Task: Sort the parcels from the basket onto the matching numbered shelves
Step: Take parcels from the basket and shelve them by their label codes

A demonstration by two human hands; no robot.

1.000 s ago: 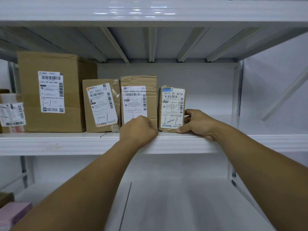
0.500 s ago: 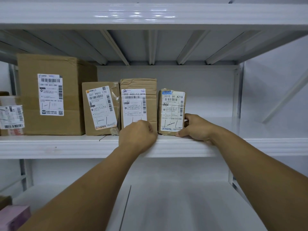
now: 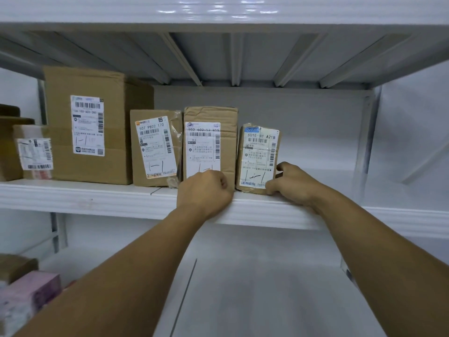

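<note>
On the middle shelf (image 3: 85, 198) four cardboard parcels stand upright in a row, labels facing out, long axes vertical. Both bare forearms reach up and forward from the bottom corners. The left hand (image 3: 205, 190) is curled into a loose fist, knuckles up, pressed against the lower front of the third parcel (image 3: 210, 142), whose label reads 502; it covers that box's bottom edge at the shelf lip, and whether the fingers pinch anything cannot be told. The right hand (image 3: 290, 183) lies on the shelf just right of the small parcel (image 3: 258, 158), labelled 501E; its fingers are bent around the box's lower right corner, thumb at the front, holding it lightly. That parcel leans very slightly and stands just beside the 502 one. Left of them stand the 507 parcel (image 3: 155, 148) and a big box (image 3: 90, 125).

Compared with a second ago, hands and parcels keep the same places; only the camera has tipped up a little, so the shelf sits lower in view.
</note>
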